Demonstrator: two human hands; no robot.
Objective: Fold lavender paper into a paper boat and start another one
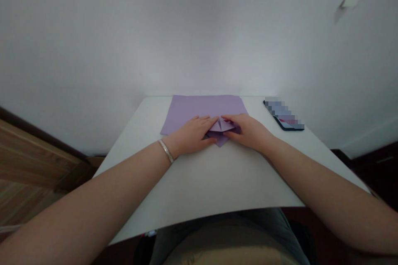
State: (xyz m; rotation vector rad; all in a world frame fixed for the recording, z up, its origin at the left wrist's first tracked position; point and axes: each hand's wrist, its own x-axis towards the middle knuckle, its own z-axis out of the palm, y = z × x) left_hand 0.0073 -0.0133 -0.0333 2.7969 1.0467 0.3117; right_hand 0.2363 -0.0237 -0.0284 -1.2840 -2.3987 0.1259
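Curled partway, the left fingers (212,122) and right fingers (231,117) hold 2 sides of folded purple paper (220,128).

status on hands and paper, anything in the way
Left hand and right hand on folded purple paper. Visibly creased. Phone off right, clear of both.

White table (224,182), purple sheet (205,105), folded purple paper (220,126), phone (283,114)

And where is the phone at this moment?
In the head view, the phone lies on the table near its right edge, right of the purple sheet.
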